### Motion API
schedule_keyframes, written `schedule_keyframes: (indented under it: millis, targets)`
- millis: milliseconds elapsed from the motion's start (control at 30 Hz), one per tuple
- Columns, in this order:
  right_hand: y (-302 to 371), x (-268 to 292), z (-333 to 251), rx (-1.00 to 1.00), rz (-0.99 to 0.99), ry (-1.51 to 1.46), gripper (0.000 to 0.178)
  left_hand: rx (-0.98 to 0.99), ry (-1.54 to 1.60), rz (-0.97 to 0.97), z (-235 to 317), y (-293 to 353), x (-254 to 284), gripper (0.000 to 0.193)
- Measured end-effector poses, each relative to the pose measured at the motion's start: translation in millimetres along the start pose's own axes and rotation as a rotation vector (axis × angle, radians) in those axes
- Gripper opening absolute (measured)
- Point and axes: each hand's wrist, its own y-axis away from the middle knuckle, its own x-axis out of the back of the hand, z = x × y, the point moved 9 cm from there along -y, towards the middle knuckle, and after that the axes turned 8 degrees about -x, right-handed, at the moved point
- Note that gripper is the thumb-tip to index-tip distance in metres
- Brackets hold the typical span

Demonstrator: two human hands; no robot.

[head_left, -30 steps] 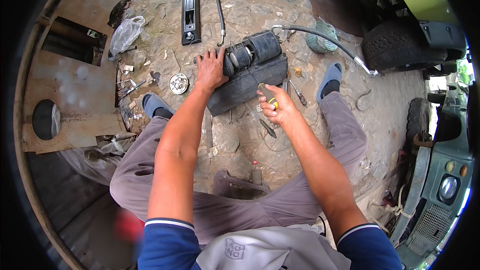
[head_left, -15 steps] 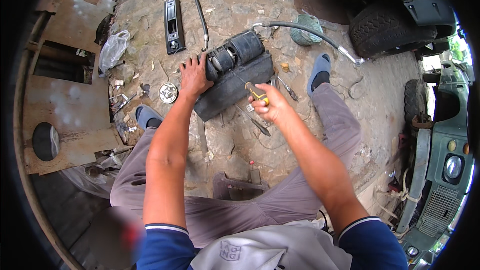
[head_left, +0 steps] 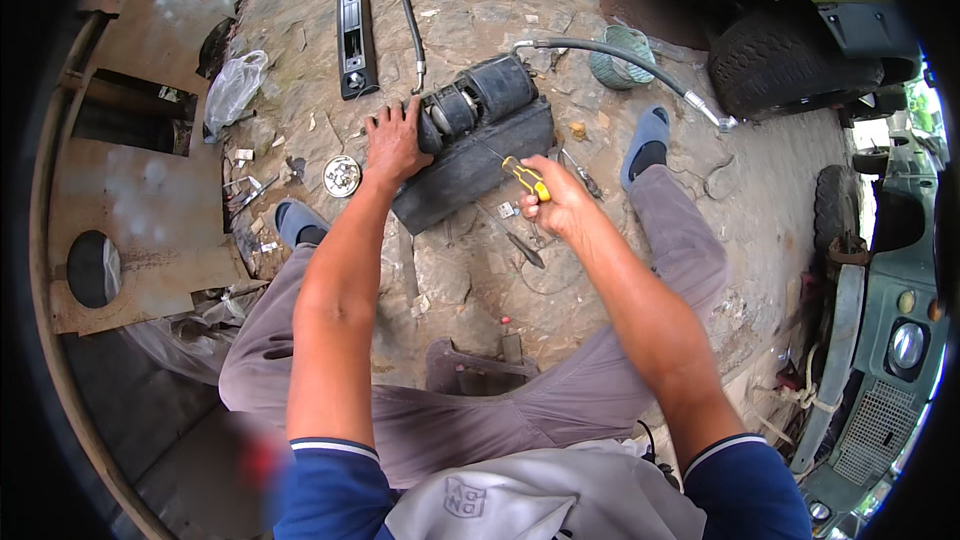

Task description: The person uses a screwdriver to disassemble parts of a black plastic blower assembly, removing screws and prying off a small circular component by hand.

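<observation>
A black motor-and-blower unit, a rounded top on a box-like base, lies tilted on the ground between my feet. My left hand holds its left end, fingers spread along the housing. In my right hand is a screwdriver with a yellow and black handle. Its thin shaft points up-left at the unit's seam; whether the tip touches is too small to tell. Close by on the ground lie a dark-handled tool and another screwdriver-like tool. A round dish of small metal parts sits left of the unit.
Beyond the unit lie a long black panel, a short hose and a longer hose passing a green basket. A vehicle tyre stands far right. Rusty sheet metal and a plastic bag are left.
My right hand has turned the screwdriver's handle slightly, showing more of its yellow side. The whole view has shifted a little. My left hand stays on the unit.
</observation>
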Motion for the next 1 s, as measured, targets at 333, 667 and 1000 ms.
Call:
schedule_keyframes:
  millis: [333, 667, 1000]
  targets:
    - [-11, 7, -31, 0.771, 0.386, 1.122, 0.043, -0.030, -0.020, 0.031, 4, -5, -2, 0.112]
    - [1, -8, -4, 0.075, 0.036, 0.246, 0.023, -0.028, -0.042, 0.102, 1, 4, 0, 0.110]
    - [21, 6, -66, 0.950, 0.518, 1.058, 0.029, -0.035, 0.000, 0.024, 12, -9, 5, 0.113]
